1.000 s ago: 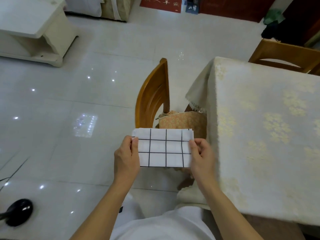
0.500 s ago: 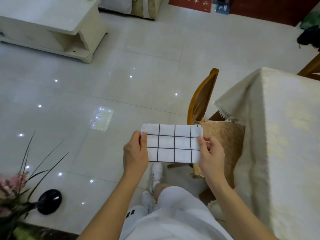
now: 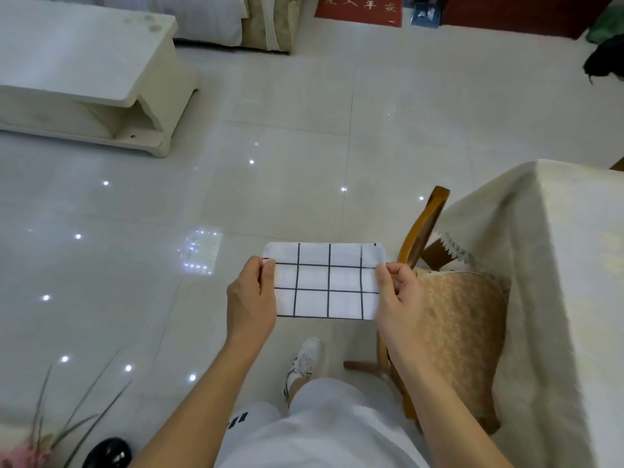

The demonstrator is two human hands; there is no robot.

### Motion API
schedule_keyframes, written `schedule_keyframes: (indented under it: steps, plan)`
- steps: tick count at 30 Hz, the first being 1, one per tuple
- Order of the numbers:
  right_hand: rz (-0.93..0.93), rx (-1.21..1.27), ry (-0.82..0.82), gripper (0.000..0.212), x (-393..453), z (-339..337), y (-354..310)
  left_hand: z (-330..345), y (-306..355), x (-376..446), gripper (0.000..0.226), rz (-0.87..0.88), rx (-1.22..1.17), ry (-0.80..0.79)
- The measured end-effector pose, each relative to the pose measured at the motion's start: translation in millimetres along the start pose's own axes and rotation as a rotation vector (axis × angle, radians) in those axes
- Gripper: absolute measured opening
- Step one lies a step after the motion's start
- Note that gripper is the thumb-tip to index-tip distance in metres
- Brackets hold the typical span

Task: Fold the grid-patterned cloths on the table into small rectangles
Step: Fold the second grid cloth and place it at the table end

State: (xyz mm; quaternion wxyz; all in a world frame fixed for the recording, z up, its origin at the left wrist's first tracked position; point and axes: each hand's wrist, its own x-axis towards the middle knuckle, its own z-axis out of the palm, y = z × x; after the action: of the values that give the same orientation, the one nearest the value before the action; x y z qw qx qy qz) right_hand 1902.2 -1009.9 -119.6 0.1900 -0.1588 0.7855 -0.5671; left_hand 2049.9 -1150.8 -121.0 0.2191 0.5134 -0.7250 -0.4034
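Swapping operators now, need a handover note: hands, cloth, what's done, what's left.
Left hand: pinching the left edge of the grid cloth.
Right hand: pinching its right edge.
Cloth: held in the air over the floor, left of the wooden chair and the covered table, not on it.
Done: this cloth is already a small flat rectangle.
Left: set it down. No other grid cloths in view; the visible part of the table shows none.

Ahead of me, at the far edge of the floor, a red mat (image 3: 359,10) carries a row of pale Chinese characters; from here I make out only 入 and 安, the rest too blurred. Nothing else I see bears writing.
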Motion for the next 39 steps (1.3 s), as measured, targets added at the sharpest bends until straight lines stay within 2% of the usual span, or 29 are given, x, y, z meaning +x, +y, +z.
schedule_keyframes:
  steps: [18, 31, 39]
  plan:
    - [0.073, 0.012, 0.181, 0.017, 139.4, 46.8, -26.8, 39.4, 57.0, 169.4, 0.032, 0.093, 0.006, -0.137]
    - [0.162, -0.046, 0.314, 0.017, 300.1, 115.4, -77.0, 79.9, 105.1, 375.2, 0.033, 0.183, -0.031, -0.303]
    - [0.217, -0.04, 0.413, 0.015, 366.7, 142.5, -92.5, 100.9, 134.2, 462.9, 0.032, 0.247, -0.02, -0.393]
